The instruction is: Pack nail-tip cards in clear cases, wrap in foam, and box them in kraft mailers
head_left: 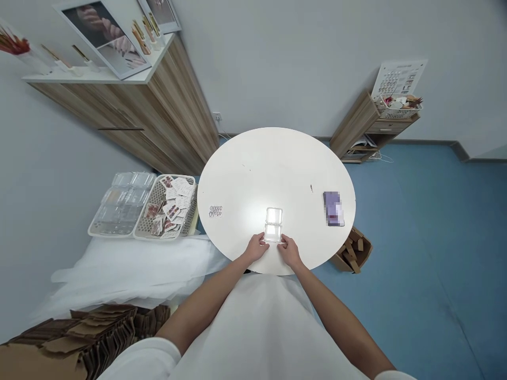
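An unfolded clear plastic case lies on the white oval table, its two halves one behind the other. My left hand grips the near left corner of the case, fingers curled against the edge. At the near right corner, my right hand holds it between thumb and fingers. Nothing shows inside the case. To the left on the table lies a small sheet of purple-grey nail-shaped pieces. A purple item, partly blurred out, lies near the table's right edge.
Left of the table stand a basket of printed cards and packets and a tray stacked with clear cases. White sheeting and folded cardboard lie nearer. A cardboard box sits on the floor at right. Wooden cabinets stand behind.
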Available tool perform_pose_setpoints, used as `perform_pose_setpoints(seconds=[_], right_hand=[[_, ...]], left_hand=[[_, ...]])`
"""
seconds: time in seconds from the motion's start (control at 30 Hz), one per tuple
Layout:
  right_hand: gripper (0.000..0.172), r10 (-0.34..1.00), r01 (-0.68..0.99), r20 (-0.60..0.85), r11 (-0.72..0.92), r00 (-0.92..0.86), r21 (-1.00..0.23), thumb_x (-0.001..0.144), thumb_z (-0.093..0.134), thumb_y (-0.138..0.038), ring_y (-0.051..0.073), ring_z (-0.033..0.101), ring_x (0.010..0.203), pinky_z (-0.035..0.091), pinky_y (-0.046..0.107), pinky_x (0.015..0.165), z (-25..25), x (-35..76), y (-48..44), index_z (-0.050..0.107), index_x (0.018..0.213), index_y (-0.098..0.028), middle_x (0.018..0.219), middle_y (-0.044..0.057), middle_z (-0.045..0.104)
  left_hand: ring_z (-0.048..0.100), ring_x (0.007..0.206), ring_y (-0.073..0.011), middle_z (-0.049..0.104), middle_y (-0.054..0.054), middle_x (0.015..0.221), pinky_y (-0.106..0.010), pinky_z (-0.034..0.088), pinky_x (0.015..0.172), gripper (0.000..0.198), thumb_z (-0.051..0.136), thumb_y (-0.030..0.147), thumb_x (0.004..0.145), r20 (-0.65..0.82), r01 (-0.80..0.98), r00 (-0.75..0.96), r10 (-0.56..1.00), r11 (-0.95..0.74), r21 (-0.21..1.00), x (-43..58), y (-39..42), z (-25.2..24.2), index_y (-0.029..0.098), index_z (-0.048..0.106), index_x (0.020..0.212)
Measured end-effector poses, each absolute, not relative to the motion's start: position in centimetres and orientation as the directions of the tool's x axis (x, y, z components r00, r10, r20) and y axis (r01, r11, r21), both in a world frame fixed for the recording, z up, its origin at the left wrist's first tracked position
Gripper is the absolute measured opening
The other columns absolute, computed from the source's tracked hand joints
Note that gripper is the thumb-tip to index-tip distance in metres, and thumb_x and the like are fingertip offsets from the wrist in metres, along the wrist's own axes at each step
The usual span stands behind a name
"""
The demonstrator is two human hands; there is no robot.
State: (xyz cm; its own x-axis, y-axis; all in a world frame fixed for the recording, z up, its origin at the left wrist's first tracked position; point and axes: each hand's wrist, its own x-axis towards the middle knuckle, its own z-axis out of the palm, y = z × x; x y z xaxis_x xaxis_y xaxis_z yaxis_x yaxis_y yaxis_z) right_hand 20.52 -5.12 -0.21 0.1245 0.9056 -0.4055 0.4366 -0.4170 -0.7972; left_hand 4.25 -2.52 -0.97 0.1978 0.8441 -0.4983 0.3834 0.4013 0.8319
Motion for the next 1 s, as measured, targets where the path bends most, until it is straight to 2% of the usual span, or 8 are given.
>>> perform_pose_setpoints(seconds=[0.23,0.33,0.47,0.63,0.77,0.87,1.0], right_hand=[[0.033,0.918,0.436,-0.386,-0.384,0.088,-0.814,0.064,0.044,-0.022,0.013,0.052,0.06,0.043,0.027,0.063,0.2,21.5,-3.4,0.058,0.095,-0.017,0.079,0.001,0.056],[0.032,0.921,0.434,-0.385,-0.373,0.064,-0.82,0.064,0.044,-0.022,0.013,0.051,0.061,0.043,0.028,0.065,0.3,21.7,-3.2,0.058,0.092,-0.019,0.082,0.001,0.056],[0.036,0.917,0.416,-0.395,-0.381,0.057,-0.825,0.064,0.045,-0.022,0.013,0.052,0.065,0.044,0.03,0.069,0.2,21.8,-3.3,0.056,0.098,-0.019,0.088,0.002,0.055],[0.044,0.911,0.399,-0.403,-0.402,0.086,-0.824,0.067,0.047,-0.023,0.015,0.053,0.074,0.046,0.031,0.073,0.1,21.7,-3.9,0.05,0.111,-0.017,0.098,0.006,0.049],[0.048,0.94,0.422,-0.306,-0.341,0.152,-0.84,0.071,0.046,-0.024,0.016,0.051,0.081,0.047,0.032,0.073,1.0,21.1,-4.4,0.043,0.119,-0.018,0.107,0.009,0.046],[0.038,0.966,0.449,-0.247,-0.255,0.078,-0.856,0.075,0.044,-0.025,0.015,0.051,0.079,0.047,0.032,0.072,2.0,19.8,-4.1,0.048,0.112,-0.02,0.105,0.007,0.048],[0.028,0.953,0.48,-0.286,-0.205,-0.102,-0.853,0.077,0.042,-0.026,0.015,0.052,0.076,0.048,0.033,0.07,2.9,16.4,-2.5,0.054,0.102,-0.02,0.102,0.006,0.052]], left_hand=[[0.055,0.08,-0.015,0.058,-0.006,0.095,-0.028,0.041,0.078,0.037,0.057,0.019,0.065,-0.476,0.364,0.186,0.859,0.39,0.846,5.5,-1.4,-0.8,0.015,0.057,0.101],[0.054,0.08,-0.0148,0.057,-0.004,0.092,-0.029,0.041,0.077,0.032,0.057,0.018,0.064,-0.474,0.367,0.181,0.862,0.388,0.846,5.7,-1.4,-0.8,0.017,0.058,0.097],[0.053,0.083,-0.0154,0.055,-0.005,0.096,-0.028,0.041,0.077,0.029,0.058,0.018,0.064,-0.489,0.361,0.132,0.862,0.417,0.834,5.9,-1.7,-0.4,0.017,0.058,0.093],[0.052,0.091,-0.0169,0.049,-0.009,0.11,-0.029,0.041,0.081,0.039,0.059,0.022,0.065,-0.508,0.363,0.067,0.859,0.453,0.814,6.0,-2.4,-0.2,0.017,0.054,0.104],[0.052,0.094,-0.0169,0.048,-0.01,0.113,-0.03,0.043,0.081,0.049,0.061,0.022,0.067,-0.516,0.358,0.019,0.856,0.476,0.803,4.7,-3.2,-0.2,0.017,0.049,0.114],[0.053,0.092,-0.0152,0.051,-0.009,0.111,-0.028,0.045,0.079,0.043,0.058,0.02,0.07,-0.465,0.354,-0.037,0.884,0.447,0.822,2.2,-3.5,0.0,0.019,0.051,0.112],[0.054,0.09,-0.0151,0.055,-0.008,0.105,-0.029,0.047,0.077,0.033,0.052,0.02,0.075,-0.356,0.414,-0.16,0.921,0.39,0.822,-3.2,-2.3,0.6,0.018,0.053,0.108]])
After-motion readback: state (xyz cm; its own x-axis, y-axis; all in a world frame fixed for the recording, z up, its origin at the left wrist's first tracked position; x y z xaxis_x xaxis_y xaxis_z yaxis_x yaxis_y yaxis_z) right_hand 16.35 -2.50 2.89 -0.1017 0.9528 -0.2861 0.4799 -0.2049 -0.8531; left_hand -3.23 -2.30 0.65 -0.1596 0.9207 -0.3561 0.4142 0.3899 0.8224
